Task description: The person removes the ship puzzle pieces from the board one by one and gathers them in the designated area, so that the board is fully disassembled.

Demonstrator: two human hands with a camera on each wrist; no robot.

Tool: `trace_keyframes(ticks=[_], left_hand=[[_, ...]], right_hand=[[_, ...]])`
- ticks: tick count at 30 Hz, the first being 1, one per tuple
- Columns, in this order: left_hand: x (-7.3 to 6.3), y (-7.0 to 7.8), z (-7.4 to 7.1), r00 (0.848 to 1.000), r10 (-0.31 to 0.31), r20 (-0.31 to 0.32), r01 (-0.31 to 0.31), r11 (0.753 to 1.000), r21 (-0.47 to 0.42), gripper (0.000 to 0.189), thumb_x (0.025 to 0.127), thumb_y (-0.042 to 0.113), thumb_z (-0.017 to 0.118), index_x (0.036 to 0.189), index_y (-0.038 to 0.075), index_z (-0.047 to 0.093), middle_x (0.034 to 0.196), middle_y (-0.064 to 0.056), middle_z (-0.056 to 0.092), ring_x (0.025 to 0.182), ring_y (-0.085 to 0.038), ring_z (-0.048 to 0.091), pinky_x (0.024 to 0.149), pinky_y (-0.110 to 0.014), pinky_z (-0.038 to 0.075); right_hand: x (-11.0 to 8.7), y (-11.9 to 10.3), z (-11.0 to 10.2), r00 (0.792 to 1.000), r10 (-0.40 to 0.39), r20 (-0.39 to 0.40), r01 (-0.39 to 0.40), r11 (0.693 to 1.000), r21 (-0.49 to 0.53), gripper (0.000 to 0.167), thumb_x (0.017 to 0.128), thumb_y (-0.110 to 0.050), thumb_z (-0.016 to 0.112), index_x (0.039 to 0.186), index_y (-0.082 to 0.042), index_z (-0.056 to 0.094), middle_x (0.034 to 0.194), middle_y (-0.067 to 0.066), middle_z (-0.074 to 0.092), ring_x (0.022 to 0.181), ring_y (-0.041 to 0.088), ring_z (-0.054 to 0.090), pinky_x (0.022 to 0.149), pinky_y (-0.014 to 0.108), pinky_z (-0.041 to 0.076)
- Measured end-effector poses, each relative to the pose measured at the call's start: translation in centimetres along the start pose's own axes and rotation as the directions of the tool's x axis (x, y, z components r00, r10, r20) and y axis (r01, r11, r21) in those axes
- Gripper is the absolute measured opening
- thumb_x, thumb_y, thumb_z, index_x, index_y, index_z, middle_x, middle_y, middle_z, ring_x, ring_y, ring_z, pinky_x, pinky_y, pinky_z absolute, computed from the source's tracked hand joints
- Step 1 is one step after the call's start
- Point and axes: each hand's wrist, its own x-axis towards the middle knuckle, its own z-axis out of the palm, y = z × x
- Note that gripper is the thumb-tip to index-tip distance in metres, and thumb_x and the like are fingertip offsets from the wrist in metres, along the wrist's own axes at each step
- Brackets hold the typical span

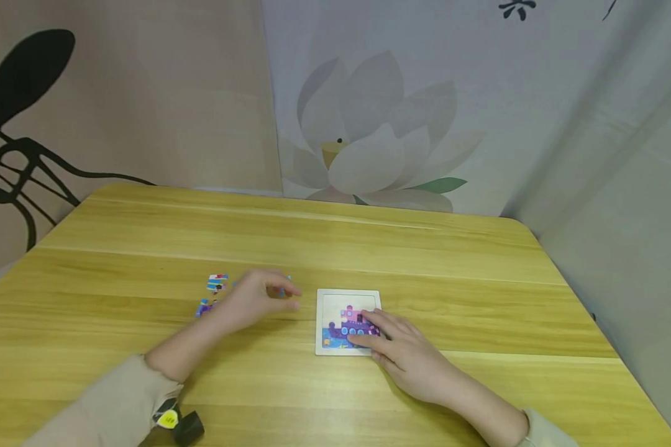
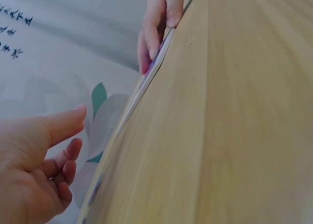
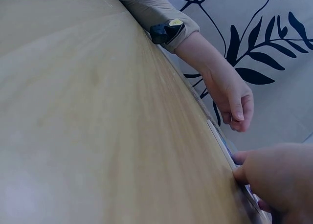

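Observation:
A square jigsaw puzzle in a white frame (image 1: 348,292) lies on the table, its lower part filled with a purple and pink boat picture (image 1: 351,326). My right hand (image 1: 410,360) rests on the puzzle's right side, with fingers reaching over the picture and covering part of it. My left hand (image 1: 254,301) is over the loose puzzle pieces (image 1: 217,282) left of the frame, hiding some of them. In the left wrist view, the left hand (image 2: 34,168) has thumb and fingers apart with nothing between them. The right wrist view shows right fingertips at the frame's edge (image 3: 222,141).
The wooden table (image 1: 453,267) extends around the puzzle on all sides. A curtain with a flower print (image 1: 386,149) hangs behind its far edge. A black device (image 1: 189,428) is strapped at the left sleeve's cuff.

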Motion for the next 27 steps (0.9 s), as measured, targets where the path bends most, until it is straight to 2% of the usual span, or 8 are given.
trace_keyframes(ticks=[5, 12, 21, 27], left_hand=[[0.9, 0.6, 1.1, 0.999, 0.034, 0.031, -0.033, 0.999, -0.037, 0.017, 0.078, 0.014, 0.079, 0.093, 0.007, 0.075, 0.087, 0.004, 0.067, 0.079, -0.018, 0.055, 0.066, -0.03, 0.047], [2.3, 0.8, 2.6, 0.995, 0.078, 0.069, -0.075, 0.996, -0.047, 0.015, 0.08, 0.017, 0.079, 0.093, 0.01, 0.076, 0.088, 0.005, 0.069, 0.078, -0.015, 0.057, 0.067, -0.03, 0.048], [3.5, 1.1, 4.3, 0.984, 0.106, 0.142, -0.098, 0.993, -0.065, 0.016, 0.082, 0.017, 0.078, 0.095, 0.008, 0.075, 0.084, 0.007, 0.066, 0.074, -0.015, 0.054, 0.063, -0.028, 0.047], [4.1, 1.2, 5.1, 0.977, 0.128, 0.171, -0.121, 0.991, -0.052, 0.018, 0.08, 0.016, 0.079, 0.095, 0.008, 0.075, 0.089, 0.005, 0.067, 0.08, -0.012, 0.057, 0.07, -0.027, 0.05]], right_hand=[[0.0, 0.0, -0.1, 1.0, 0.005, 0.003, -0.005, 1.0, 0.006, 0.044, 0.099, -0.019, 0.052, 0.138, -0.039, 0.05, 0.155, 0.003, 0.027, 0.139, 0.032, 0.025, 0.107, 0.056, 0.022], [0.0, 0.0, -0.3, 1.0, 0.012, 0.006, -0.012, 1.0, 0.013, 0.044, 0.099, -0.018, 0.053, 0.138, -0.039, 0.051, 0.155, 0.003, 0.027, 0.139, 0.034, 0.024, 0.107, 0.057, 0.021], [0.0, 0.0, -0.2, 1.0, 0.014, -0.003, -0.014, 1.0, 0.016, 0.044, 0.098, -0.017, 0.055, 0.136, -0.039, 0.053, 0.154, 0.003, 0.029, 0.138, 0.035, 0.026, 0.106, 0.058, 0.023], [0.0, 0.0, -0.2, 1.0, -0.001, -0.015, 0.001, 1.0, 0.013, 0.044, 0.097, -0.016, 0.056, 0.135, -0.038, 0.054, 0.153, 0.004, 0.03, 0.138, 0.035, 0.027, 0.106, 0.058, 0.024]])
